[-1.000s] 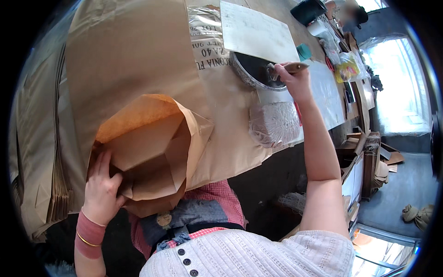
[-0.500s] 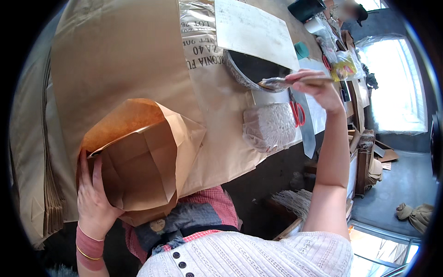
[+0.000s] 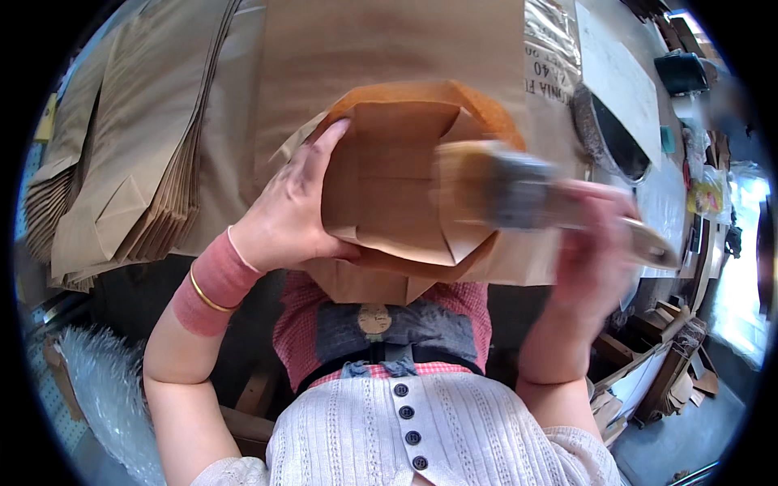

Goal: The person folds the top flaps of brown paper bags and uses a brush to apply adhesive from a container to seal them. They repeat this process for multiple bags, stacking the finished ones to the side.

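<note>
In front of my body, over the table's near edge, a brown paper bag (image 3: 389, 166) is spread into a wide mouth, with an orange-brown flap standing along its far side. My left hand (image 3: 288, 202) grips its left edge, fingers over the rim and thumb at the near side. A broad flat brush (image 3: 519, 194) with pale bristles is in my right hand (image 3: 596, 243), closed around its wooden handle. The bristles are over the right part of the bag's mouth; motion blur hides whether they touch the paper.
Bundles of folded paper bags (image 3: 154, 178) lie at the left. Behind the bag is a large brown paper sheet (image 3: 389, 40). A dark-lined bowl (image 3: 587, 134) stands at the right, partly under a pale board (image 3: 620, 77). Clear plastic strands (image 3: 105, 397) fill the lower left.
My right hand has brought the brush from the bowl leftward to the bag. My left hand now holds the bag's edge higher up. The view has swung left.
</note>
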Action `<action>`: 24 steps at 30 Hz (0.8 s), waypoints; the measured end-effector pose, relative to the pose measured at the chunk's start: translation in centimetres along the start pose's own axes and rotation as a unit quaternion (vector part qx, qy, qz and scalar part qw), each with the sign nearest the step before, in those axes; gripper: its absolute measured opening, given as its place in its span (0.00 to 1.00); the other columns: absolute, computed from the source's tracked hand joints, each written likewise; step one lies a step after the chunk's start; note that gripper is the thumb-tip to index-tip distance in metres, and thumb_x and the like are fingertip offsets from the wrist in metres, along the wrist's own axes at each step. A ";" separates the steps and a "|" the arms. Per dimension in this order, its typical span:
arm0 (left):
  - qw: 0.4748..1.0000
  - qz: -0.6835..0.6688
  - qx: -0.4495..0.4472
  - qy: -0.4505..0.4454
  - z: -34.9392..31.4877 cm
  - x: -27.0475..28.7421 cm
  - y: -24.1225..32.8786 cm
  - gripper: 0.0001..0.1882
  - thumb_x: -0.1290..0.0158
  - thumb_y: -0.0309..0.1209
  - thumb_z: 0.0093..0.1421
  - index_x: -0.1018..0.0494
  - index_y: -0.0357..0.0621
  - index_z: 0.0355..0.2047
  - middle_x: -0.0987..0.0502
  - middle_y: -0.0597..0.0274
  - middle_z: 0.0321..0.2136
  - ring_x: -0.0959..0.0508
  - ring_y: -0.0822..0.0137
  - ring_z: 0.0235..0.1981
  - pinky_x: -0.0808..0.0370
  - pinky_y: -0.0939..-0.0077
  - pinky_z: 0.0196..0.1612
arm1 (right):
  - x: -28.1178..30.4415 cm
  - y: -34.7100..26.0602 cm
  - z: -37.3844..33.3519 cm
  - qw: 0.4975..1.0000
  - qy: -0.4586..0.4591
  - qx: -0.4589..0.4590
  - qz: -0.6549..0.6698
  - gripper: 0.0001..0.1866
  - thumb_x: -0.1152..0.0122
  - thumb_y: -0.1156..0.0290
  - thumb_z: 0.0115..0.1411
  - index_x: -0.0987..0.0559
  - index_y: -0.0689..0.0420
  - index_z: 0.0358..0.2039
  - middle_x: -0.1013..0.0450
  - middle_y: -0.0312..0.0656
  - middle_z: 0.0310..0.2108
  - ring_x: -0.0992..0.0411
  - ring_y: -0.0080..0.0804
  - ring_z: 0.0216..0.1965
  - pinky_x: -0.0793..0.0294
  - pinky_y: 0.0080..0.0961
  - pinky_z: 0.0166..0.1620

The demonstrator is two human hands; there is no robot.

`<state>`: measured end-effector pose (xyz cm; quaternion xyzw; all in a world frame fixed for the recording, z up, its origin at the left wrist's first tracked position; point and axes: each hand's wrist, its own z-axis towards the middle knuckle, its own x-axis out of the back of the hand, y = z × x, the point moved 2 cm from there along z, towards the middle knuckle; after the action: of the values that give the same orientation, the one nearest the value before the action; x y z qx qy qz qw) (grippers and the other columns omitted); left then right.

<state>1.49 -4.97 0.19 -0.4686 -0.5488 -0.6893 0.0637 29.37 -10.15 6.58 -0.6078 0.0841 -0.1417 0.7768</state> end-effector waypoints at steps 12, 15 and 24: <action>0.999 0.024 -0.018 0.026 -0.2 -1.3 -0.2 0.60 0.29 0.37 0.37 0.54 0.45 0.66 0.44 0.39 0.61 0.36 0.40 0.59 0.35 0.58 0.60 | -9.3 6.1 -2.2 0.966 -0.189 -0.175 -0.015 0.06 0.40 0.74 0.58 0.21 0.64 0.28 0.24 0.38 0.21 0.28 0.18 0.24 0.28 0.20 0.29; 0.999 0.044 0.003 0.025 -0.5 -1.2 0.0 0.58 0.31 0.37 0.37 0.53 0.46 0.65 0.44 0.40 0.62 0.35 0.41 0.58 0.33 0.58 0.59 | -4.9 3.6 0.3 0.989 -0.084 -0.049 -0.116 0.05 0.38 0.74 0.55 0.21 0.63 0.27 0.24 0.43 0.21 0.26 0.23 0.23 0.27 0.24 0.29; 0.997 0.070 0.021 0.003 -0.4 -1.2 0.4 0.45 0.33 0.35 0.39 0.41 0.35 0.57 0.34 0.41 0.56 0.30 0.45 0.55 0.30 0.61 0.56 | -0.3 3.9 0.0 0.941 -0.185 -0.108 -0.260 0.08 0.41 0.75 0.55 0.23 0.62 0.21 0.24 0.40 0.20 0.26 0.25 0.21 0.29 0.24 0.25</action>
<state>2.17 -5.93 -0.40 -0.5026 -0.5287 -0.6728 0.1231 29.52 -9.14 2.77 -0.7040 -0.2079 -0.2138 0.6445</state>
